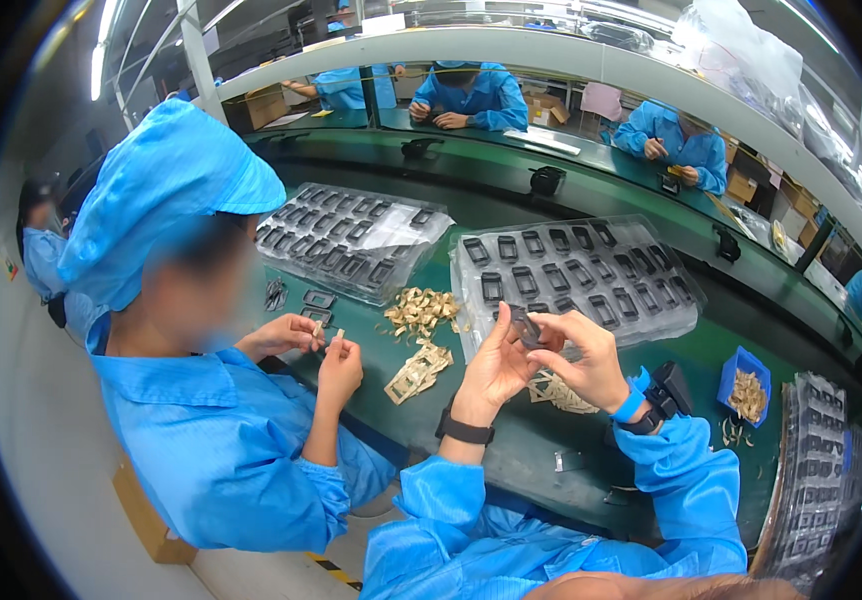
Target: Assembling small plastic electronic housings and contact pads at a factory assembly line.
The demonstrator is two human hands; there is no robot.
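Raised over the green table, both my hands close on a small dark frame-shaped plastic part (524,326). My left hand (494,368) grips it from the left, thumb up against its side. My right hand (588,352) pinches its right side with thumb and fingers, partly hiding it. Just beyond lies a clear tray (475,330) with rows of black frame parts in its pockets. Beneath my right hand sits a pile of cream-coloured cut-out pieces (563,394). More cream frame-shaped pieces (418,371) lie left of my left hand.
Beside me on the left, a co-worker (176,400) in blue holds a small piece. A second tray (406,255), beige scraps (421,312) and loose black frames (318,299) lie near them. At right are a blue bin (748,358) of scraps and stacked trays (811,450). Beyond runs a conveyor.
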